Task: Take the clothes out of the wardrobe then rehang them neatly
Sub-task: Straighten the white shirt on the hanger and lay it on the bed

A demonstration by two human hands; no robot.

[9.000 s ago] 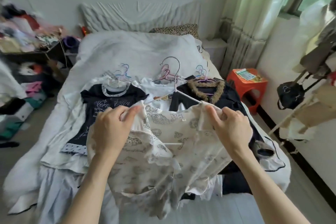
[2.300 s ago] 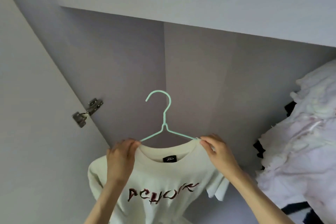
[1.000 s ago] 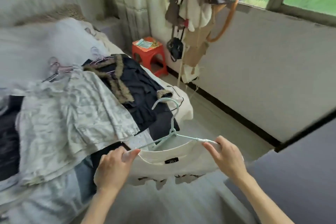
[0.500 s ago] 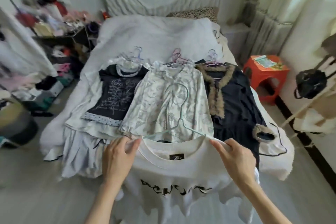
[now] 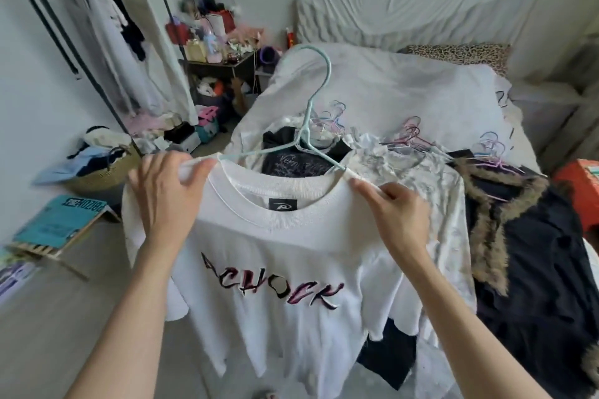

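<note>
White cotton T-shirt (image 5: pixel 278 269) on its mint hanger (image 5: pixel 308 126) hangs above the bed (image 5: pixel 405 91), left hand (image 5: pixel 165 185) and right hand (image 5: pixel 395 207) each pinching a shoulder, so the unloading step seems underway, and next it likely needs laying flat beside the garments already spread there.

White lettered T-shirt (image 5: pixel 275 269) on mint hanger (image 5: pixel 306 126) — upright, facing camera, before the bed's laid-out clothes (image 5: pixel 453 204)
</note>
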